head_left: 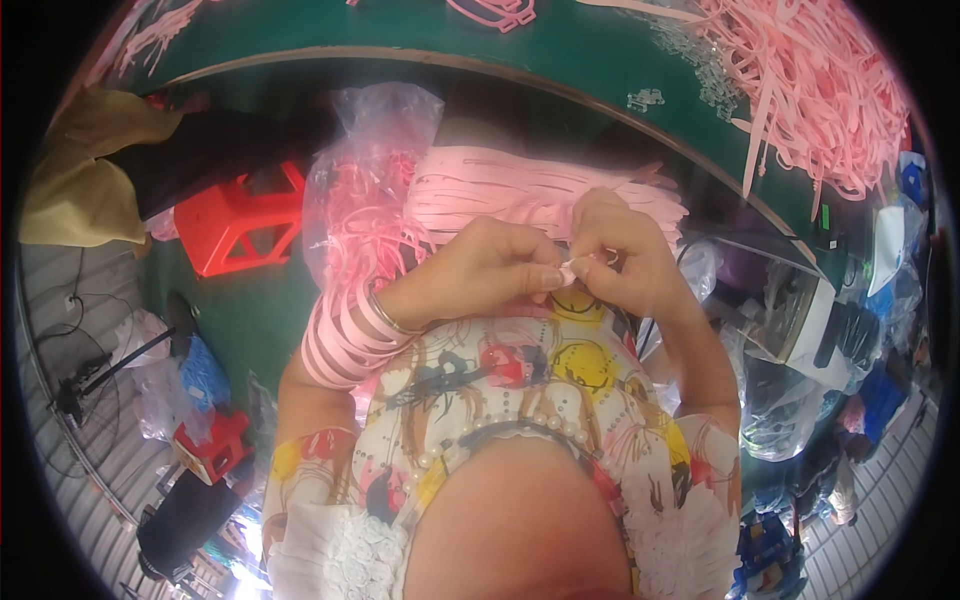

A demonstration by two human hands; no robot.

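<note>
Close to my chest, my left hand (510,262) and my right hand (622,258) meet, each pinching a thin pink strap (568,272) between thumb and fingertips. Much of that strap is hidden by the fingers, and a small pale bit shows at the pinch. Several pink strap loops (340,335) hang around my left forearm, beside a metal bangle (388,315). Just beyond my hands lies a thick bundle of flat pink straps (500,185). Left of it, a clear plastic bag (385,125) rests against more tangled pink straps (370,205).
A green table (330,25) curves across the far side, with a big heap of pink straps (815,95) and small clear plastic pieces (645,99) at its right. A red stool (240,220) stands on the left. Clear bags (785,410) crowd the right side.
</note>
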